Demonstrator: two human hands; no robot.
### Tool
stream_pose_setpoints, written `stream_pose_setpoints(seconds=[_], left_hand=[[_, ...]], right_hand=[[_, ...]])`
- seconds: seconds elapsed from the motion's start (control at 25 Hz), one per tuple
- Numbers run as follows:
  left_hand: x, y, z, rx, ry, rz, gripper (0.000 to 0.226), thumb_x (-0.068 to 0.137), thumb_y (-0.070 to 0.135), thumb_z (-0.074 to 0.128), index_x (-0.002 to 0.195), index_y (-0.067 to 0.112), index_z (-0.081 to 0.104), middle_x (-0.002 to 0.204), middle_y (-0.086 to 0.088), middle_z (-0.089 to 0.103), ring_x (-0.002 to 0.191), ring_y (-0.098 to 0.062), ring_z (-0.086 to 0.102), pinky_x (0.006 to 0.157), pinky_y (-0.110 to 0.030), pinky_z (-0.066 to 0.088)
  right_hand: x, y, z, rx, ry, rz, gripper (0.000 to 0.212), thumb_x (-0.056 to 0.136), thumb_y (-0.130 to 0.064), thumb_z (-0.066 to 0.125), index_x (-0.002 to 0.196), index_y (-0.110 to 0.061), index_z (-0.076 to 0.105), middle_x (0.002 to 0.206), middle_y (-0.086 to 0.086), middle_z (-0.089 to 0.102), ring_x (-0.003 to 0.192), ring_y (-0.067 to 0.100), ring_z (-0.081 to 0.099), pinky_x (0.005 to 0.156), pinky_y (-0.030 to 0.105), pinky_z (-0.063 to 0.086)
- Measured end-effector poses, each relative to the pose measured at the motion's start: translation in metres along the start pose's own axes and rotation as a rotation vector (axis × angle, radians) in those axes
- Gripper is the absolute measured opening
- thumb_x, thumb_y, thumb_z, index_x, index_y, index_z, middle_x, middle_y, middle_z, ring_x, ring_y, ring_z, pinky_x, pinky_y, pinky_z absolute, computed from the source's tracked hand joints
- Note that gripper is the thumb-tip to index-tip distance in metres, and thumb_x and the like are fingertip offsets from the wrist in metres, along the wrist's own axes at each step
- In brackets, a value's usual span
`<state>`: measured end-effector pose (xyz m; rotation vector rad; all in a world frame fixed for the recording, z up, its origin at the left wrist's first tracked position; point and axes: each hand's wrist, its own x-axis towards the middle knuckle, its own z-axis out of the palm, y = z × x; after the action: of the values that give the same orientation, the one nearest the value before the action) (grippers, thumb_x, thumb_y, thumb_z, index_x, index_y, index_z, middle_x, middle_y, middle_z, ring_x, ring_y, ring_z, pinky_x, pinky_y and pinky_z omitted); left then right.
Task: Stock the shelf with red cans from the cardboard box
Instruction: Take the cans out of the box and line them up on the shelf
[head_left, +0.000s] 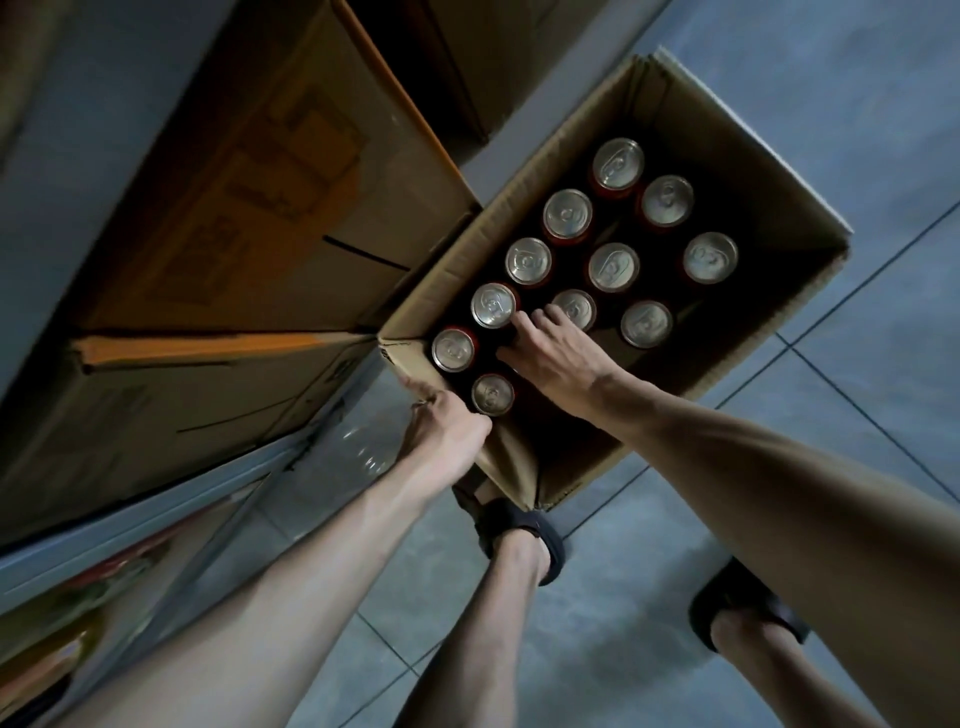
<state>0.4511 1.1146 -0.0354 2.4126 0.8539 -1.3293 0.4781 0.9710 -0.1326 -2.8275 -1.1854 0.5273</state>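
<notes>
An open cardboard box (737, 171) stands on the tiled floor, holding several red cans (613, 266) with silver tops, all upright. My left hand (447, 428) grips the box's near left rim beside a can (492, 394). My right hand (553, 353) reaches down into the box. Its fingers are curled over a can slot between two neighbouring cans (493, 305) (576, 306). The can under my palm is hidden.
Large closed cardboard boxes (234, 218) sit stacked on the left, on a shelf with a pale edge (156, 499). Colourful packages (78, 597) lie on the level below. My feet in dark sandals (524, 530) (748, 603) stand on the grey tiles by the box.
</notes>
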Motion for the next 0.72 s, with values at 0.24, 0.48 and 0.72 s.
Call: stream_pose_setpoints(seconds=[0.24,0.48,0.72], left_hand=[[-0.027,-0.003,-0.014,-0.218,0.028,-0.038,0.088,0.084,0.016,0.063,0.152,0.005,0.009,0.135,-0.023,0.053,0.117,-0.038,0.055,0.086,-0.034,0.044],[-0.132,0.033,-0.08,-0.325,-0.165,0.306,0.088,0.077,0.0,0.073,0.15,0.017,0.026,0.141,-0.012,0.049,0.127,-0.027,0.05,0.095,-0.028,0.042],[-0.31,0.097,-0.209,-0.394,-0.285,0.606,0.088,0.05,0.042,0.085,0.127,0.011,0.055,0.114,-0.007,0.067,0.101,-0.018,0.064,0.088,-0.026,0.053]], right_hand=[[-0.038,0.012,-0.066,0.238,0.046,0.078,0.055,0.072,-0.029,0.059,0.127,-0.021,0.059,0.114,0.016,0.052,0.102,0.031,0.051,0.095,0.043,0.036],[-0.119,0.049,-0.22,0.922,0.162,0.526,0.059,0.062,-0.05,0.073,0.118,-0.035,0.062,0.094,-0.007,0.064,0.088,0.009,0.057,0.079,0.024,0.038],[-0.2,0.083,-0.429,1.449,0.181,0.63,0.047,0.063,-0.042,0.069,0.109,-0.031,0.07,0.084,-0.016,0.073,0.081,0.001,0.068,0.068,0.012,0.048]])
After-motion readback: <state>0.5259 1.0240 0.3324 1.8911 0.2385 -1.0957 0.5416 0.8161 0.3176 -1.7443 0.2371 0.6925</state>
